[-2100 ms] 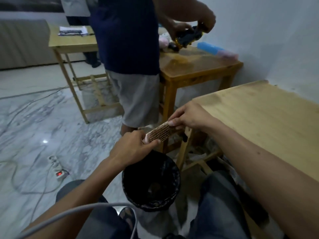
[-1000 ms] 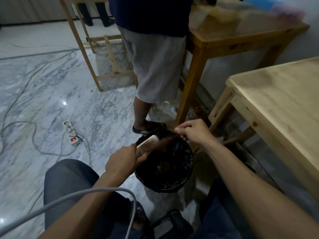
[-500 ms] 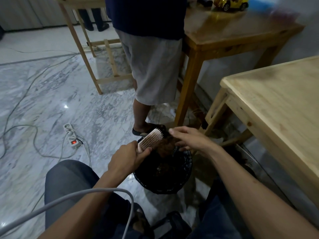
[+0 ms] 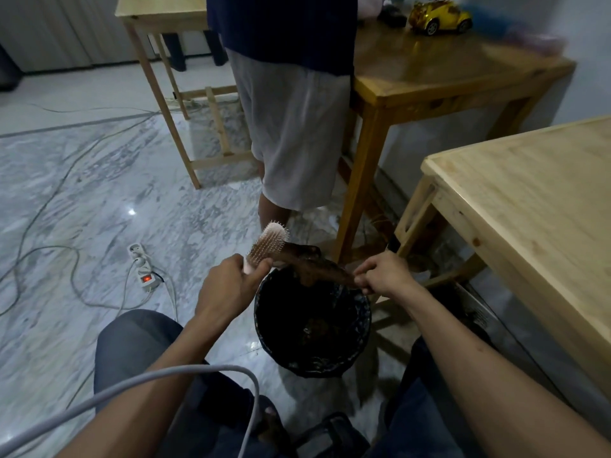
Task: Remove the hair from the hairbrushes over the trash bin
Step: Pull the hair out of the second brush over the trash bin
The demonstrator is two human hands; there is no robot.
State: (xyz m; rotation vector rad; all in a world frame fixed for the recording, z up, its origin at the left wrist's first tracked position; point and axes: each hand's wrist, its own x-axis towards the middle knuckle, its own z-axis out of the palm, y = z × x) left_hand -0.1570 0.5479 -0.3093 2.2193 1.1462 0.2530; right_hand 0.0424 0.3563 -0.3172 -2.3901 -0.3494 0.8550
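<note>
Around the seated person stand three wooden tables: one pale table [image 4: 529,206] at the right, one darker table [image 4: 439,74] behind it, one [image 4: 158,14] further back. Another person [image 4: 291,104] stands at the darker table. Between the knees sits one black trash bin [image 4: 312,365] on the marble floor [image 4: 82,193]. Above its rim, the left hand [image 4: 228,289] is closed around the handle of one hairbrush [image 4: 267,247], bristles up. The right hand [image 4: 385,272] pinches one brown clump of hair [image 4: 314,266], stretched from the bristles over the bin. One power strip [image 4: 142,266] lies at the left.
</note>
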